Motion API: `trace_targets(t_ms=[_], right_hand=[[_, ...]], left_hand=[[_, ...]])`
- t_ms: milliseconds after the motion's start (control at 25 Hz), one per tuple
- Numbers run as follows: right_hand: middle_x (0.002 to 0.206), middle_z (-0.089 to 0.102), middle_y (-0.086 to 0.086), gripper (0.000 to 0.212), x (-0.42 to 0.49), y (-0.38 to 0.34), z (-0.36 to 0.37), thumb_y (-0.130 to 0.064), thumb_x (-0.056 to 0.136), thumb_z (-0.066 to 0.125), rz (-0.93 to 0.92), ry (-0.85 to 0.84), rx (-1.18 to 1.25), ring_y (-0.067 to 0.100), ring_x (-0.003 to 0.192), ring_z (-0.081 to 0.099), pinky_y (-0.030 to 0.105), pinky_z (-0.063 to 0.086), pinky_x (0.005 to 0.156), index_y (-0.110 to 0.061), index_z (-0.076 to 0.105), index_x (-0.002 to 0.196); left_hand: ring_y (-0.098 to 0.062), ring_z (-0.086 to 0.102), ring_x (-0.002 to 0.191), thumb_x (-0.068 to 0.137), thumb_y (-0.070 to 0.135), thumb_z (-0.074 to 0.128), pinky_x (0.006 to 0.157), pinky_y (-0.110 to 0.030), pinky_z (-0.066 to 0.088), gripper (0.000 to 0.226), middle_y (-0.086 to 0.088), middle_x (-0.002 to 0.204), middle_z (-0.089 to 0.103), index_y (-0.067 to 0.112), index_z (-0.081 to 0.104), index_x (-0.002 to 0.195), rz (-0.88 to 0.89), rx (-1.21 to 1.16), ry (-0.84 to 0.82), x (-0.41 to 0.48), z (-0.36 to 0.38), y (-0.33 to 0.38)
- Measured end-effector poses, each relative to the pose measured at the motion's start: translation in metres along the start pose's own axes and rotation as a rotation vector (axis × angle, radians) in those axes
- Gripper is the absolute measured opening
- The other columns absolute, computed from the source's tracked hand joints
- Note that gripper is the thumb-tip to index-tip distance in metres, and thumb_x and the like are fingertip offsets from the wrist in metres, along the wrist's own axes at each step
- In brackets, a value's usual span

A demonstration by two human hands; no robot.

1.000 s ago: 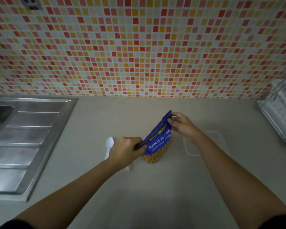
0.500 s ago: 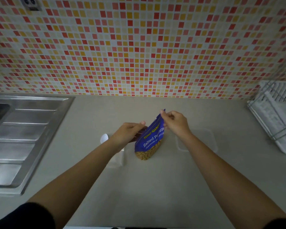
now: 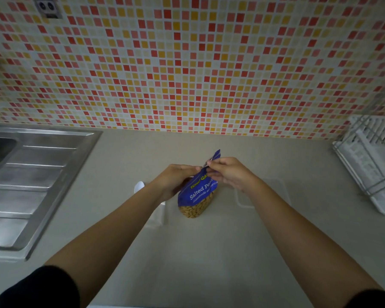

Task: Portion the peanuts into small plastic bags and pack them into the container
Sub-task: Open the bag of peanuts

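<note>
On tabletop (image 3: 187, 263), centre: peanut bag (image 3: 197, 196), tilted. Probably bottom-heavy with nuts, film soft and slick. Both left hand (image 3: 176, 181) and right hand (image 3: 229, 172) grip by pinching the top seal, which looks the best hold. Clear container (image 3: 262, 192) just beside, right.

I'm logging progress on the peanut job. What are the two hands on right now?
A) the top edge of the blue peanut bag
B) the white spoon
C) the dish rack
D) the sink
A: the left hand and the right hand both pinch the top edge of the blue peanut bag.
</note>
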State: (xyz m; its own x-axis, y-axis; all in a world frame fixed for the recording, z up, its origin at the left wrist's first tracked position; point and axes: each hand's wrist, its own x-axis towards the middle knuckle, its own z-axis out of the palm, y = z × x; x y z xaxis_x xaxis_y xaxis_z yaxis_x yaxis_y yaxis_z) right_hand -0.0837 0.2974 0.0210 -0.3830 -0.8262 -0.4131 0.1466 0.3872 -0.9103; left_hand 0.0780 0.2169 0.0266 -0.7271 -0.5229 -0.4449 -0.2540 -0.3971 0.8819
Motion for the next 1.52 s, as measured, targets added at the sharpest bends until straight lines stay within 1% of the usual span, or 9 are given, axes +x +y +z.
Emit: trace_targets(t_ms=[200, 400, 520, 680, 800, 1040, 1280, 1400, 1520], right_hand=[[0.088, 0.067, 0.005, 0.012, 0.005, 0.000, -0.001, -0.018, 0.089, 0.060, -0.010, -0.022, 0.022, 0.011, 0.080, 0.065, 0.014, 0.055, 0.067, -0.007, 0.062, 0.093], [0.088, 0.068, 0.005, 0.014, 0.008, 0.002, -0.003, -0.020, 0.088, 0.062, -0.034, -0.018, -0.021, 0.011, 0.082, 0.067, 0.018, 0.056, 0.072, -0.008, 0.063, 0.095], [0.084, 0.067, 0.000, 0.015, 0.009, 0.004, -0.002, -0.024, 0.086, 0.065, -0.085, 0.010, -0.121, 0.010, 0.082, 0.065, 0.021, 0.054, 0.076, -0.010, 0.062, 0.091], [0.094, 0.064, -0.003, 0.026, 0.009, 0.011, -0.004, -0.023, 0.083, 0.068, -0.618, 0.233, -0.548, 0.005, 0.085, 0.060, 0.014, 0.048, 0.074, -0.008, 0.061, 0.104], [0.100, 0.072, 0.005, 0.021, 0.010, 0.015, -0.008, -0.022, 0.087, 0.061, -0.928, 0.172, -0.852, 0.016, 0.094, 0.065, 0.031, 0.053, 0.084, -0.008, 0.069, 0.102], [0.097, 0.074, 0.009, 0.027, 0.016, 0.023, -0.024, -0.021, 0.074, 0.065, -1.366, 0.194, -1.271, 0.021, 0.091, 0.071, 0.036, 0.055, 0.082, -0.005, 0.072, 0.096], [0.077, 0.071, 0.004, 0.021, 0.022, 0.002, -0.021, -0.022, 0.068, 0.080, -1.380, 0.096, -1.285, 0.020, 0.073, 0.068, 0.029, 0.049, 0.078, -0.010, 0.069, 0.081], [0.075, 0.067, 0.006, 0.006, 0.026, 0.005, -0.020, -0.015, 0.081, 0.065, -1.366, 0.068, -1.282, 0.023, 0.071, 0.062, 0.027, 0.039, 0.079, -0.009, 0.067, 0.081], [0.074, 0.065, 0.007, 0.017, 0.023, 0.007, -0.024, -0.012, 0.087, 0.050, -1.351, 0.030, -1.265, 0.018, 0.078, 0.052, 0.027, 0.039, 0.079, -0.008, 0.064, 0.080]], left_hand=[[-0.017, 0.070, 0.065, 0.085, 0.029, 0.065, 0.060, -0.024, 0.058, 0.023, -0.009, 0.083, 0.072, 0.007, 0.070, 0.090, -0.028, 0.030, 0.109, 0.007, 0.017, 0.011], [-0.015, 0.068, 0.075, 0.088, 0.025, 0.062, 0.068, -0.026, 0.055, 0.017, -0.006, 0.084, 0.071, 0.010, 0.068, 0.085, 0.070, 0.390, 0.133, 0.012, 0.009, 0.018], [-0.010, 0.066, 0.078, 0.089, 0.022, 0.060, 0.061, -0.018, 0.052, 0.012, 0.001, 0.083, 0.070, 0.013, 0.066, 0.084, 0.070, 0.547, 0.080, 0.007, -0.001, 0.021], [-0.009, 0.067, 0.076, 0.090, 0.021, 0.059, 0.062, -0.018, 0.052, 0.013, 0.001, 0.084, 0.070, 0.011, 0.065, 0.087, 0.032, 0.540, 0.059, 0.004, -0.004, 0.021], [-0.010, 0.064, 0.074, 0.090, 0.018, 0.058, 0.061, -0.018, 0.051, 0.012, 0.000, 0.080, 0.068, 0.013, 0.064, 0.081, 0.030, 0.506, 0.079, 0.004, -0.003, 0.022], [-0.013, 0.065, 0.075, 0.089, 0.017, 0.060, 0.068, -0.024, 0.052, 0.013, -0.007, 0.082, 0.070, 0.010, 0.067, 0.082, -0.073, 0.357, 0.064, 0.008, -0.005, 0.020], [-0.009, 0.063, 0.069, 0.087, 0.020, 0.062, 0.065, -0.021, 0.051, 0.012, -0.001, 0.078, 0.070, 0.010, 0.067, 0.084, 0.091, 0.555, 0.149, 0.014, 0.003, 0.019], [-0.012, 0.059, 0.073, 0.088, 0.016, 0.058, 0.063, -0.018, 0.045, 0.017, -0.006, 0.086, 0.072, 0.004, 0.070, 0.086, 0.283, 0.940, 0.282, 0.014, 0.006, 0.022], [-0.016, 0.057, 0.073, 0.087, 0.013, 0.055, 0.063, -0.020, 0.039, 0.020, -0.012, 0.088, 0.072, 0.000, 0.071, 0.089, 0.377, 1.086, 0.426, 0.014, -0.001, 0.023]])
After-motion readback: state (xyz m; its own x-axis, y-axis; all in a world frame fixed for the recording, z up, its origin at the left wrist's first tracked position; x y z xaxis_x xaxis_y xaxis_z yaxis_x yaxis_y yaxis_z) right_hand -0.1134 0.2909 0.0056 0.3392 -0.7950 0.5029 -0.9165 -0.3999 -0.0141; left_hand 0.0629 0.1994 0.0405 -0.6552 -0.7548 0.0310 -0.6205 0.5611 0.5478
